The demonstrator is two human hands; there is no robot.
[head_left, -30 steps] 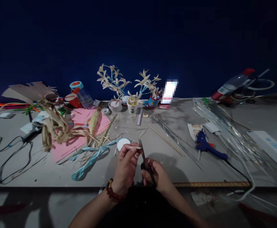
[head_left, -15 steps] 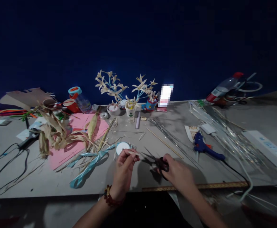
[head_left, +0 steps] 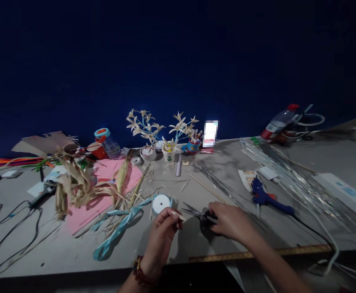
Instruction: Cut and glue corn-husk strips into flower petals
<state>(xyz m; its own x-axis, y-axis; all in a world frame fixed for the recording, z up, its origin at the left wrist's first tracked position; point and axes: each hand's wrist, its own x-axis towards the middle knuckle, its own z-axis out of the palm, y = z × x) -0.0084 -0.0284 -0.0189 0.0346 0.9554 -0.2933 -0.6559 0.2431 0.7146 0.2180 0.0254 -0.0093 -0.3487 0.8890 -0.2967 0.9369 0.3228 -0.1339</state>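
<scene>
My left hand (head_left: 166, 226) pinches a small pale strip of corn husk (head_left: 179, 216) between thumb and fingers, its tip pointing right. In my right hand (head_left: 228, 221) are black-handled scissors (head_left: 196, 213), fingers around the handles. Their blades are slightly parted and point left, close to the husk strip but apart from it. A white ribbon spool (head_left: 161, 203) lies just behind my left hand, with a twisted blue ribbon (head_left: 117, 228) left of it. Dried corn husks (head_left: 74, 181) are heaped on pink paper (head_left: 86, 213) farther left.
Husk flowers (head_left: 144, 124) stand in small cups at the back, beside a pen holder (head_left: 193, 145) and a bright phone (head_left: 210, 132). To the right lie thin wires (head_left: 217, 179), a blue glue gun (head_left: 271, 199) and a power strip (head_left: 347, 195). A patterned strip (head_left: 257, 253) runs along the front edge.
The scissor blades have drawn closer together. The view has tilted up a little, so the table sits lower in the picture. Both hands keep their holds.
</scene>
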